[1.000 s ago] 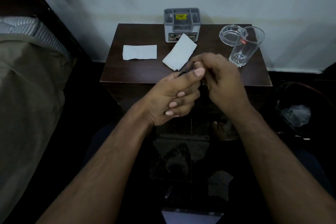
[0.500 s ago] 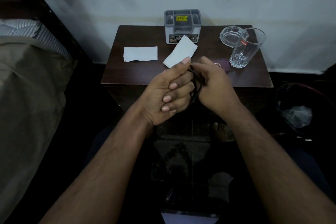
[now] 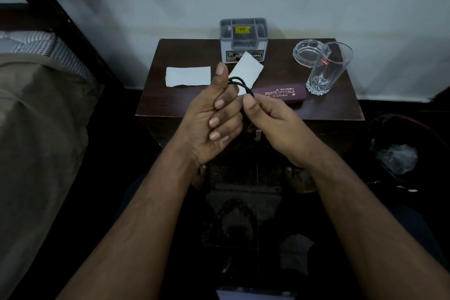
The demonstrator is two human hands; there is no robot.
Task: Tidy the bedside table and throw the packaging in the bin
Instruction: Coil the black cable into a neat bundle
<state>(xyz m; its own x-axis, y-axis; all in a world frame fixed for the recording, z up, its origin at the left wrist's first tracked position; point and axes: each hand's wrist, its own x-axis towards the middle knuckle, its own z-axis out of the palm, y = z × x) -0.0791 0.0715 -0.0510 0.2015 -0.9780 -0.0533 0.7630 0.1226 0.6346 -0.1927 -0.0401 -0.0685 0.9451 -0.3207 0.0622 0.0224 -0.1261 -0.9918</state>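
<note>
A thin black cable loops out between my two hands, held above the front edge of the dark wooden bedside table. My left hand is closed around the coiled part, thumb raised. My right hand pinches the cable's strand between thumb and finger. On the table lie two white paper pieces and a maroon spectacle case. A grey plastic organiser stands at the back edge.
A glass ashtray and a clear tumbler stand at the table's back right. A dark bin with clear plastic inside sits on the floor to the right. A bed runs along the left.
My hands have drawn apart and lowered slightly, uncovering the maroon spectacle case. The black cable loop now shows above my left fingers, with my left thumb raised.
</note>
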